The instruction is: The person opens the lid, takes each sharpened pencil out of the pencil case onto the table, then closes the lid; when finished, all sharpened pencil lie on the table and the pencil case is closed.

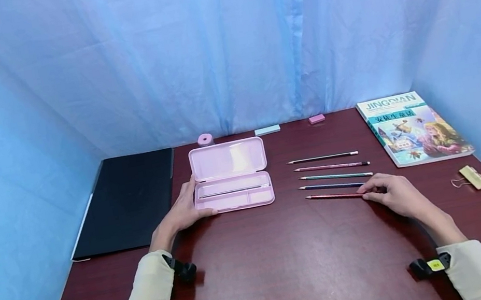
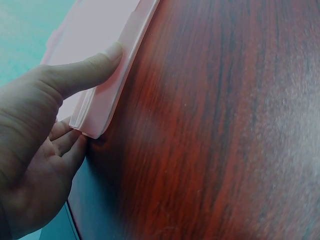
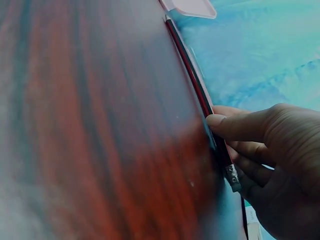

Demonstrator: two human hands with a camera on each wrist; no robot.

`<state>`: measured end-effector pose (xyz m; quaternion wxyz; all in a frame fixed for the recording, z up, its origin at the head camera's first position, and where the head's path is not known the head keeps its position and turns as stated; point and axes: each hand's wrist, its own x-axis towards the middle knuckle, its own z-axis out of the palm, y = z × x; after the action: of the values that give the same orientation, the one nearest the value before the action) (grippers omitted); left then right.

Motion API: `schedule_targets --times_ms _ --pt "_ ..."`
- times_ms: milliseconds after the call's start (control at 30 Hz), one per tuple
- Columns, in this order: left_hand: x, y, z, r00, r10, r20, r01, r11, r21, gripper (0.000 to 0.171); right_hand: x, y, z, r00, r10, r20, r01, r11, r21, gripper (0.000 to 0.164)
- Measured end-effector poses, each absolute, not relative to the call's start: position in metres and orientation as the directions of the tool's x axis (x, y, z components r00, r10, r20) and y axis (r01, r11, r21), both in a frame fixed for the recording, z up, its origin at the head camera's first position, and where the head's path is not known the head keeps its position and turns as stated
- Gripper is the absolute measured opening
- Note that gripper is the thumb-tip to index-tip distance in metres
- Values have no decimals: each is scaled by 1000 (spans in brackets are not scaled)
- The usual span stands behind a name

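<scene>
A pink pencil case (image 1: 224,204) lies with its lid raised at the back, one pencil (image 1: 234,191) in its long rear compartment. My left hand (image 1: 184,210) grips its left end, thumb along the front wall and the other fingers round the corner, as the left wrist view shows. On the right, my right hand (image 1: 391,194) pinches a red-and-black pencil (image 3: 192,72) near its eraser end between thumb and fingers. That pencil is nearest me in a row, its tip to the left. Behind it lie a dark blue pencil (image 1: 326,186), a green pencil (image 1: 334,176), a pink pencil (image 1: 330,166) and a black pencil (image 1: 322,158).
At left lies a black folder (image 1: 123,202). Along the back sit a pink roll (image 1: 205,140), a light blue block (image 1: 267,130) and a pink eraser (image 1: 316,119). A book (image 1: 412,128) and a gold binder clip (image 1: 475,177) lie at right. Blue curtains (image 1: 214,44) enclose the table.
</scene>
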<state>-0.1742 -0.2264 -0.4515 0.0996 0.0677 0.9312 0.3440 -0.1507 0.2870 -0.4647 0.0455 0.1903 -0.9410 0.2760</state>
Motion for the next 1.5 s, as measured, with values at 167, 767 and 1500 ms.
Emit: schedule_targets --times_ms 167,767,1500 --pt "-174 -226 -451 -971 196 -136 61 755 653 118 -150 286 -465 -915 -339 219 -404 770 -493 13" --pt "-173 -227 -451 -971 198 -134 61 748 660 117 -191 207 -432 -823 -475 312 -566 631 -530 13" --pt "-172 -227 -450 -972 189 -143 47 745 666 117 -228 48 -445 -668 -729 151 -669 499 -550 23"
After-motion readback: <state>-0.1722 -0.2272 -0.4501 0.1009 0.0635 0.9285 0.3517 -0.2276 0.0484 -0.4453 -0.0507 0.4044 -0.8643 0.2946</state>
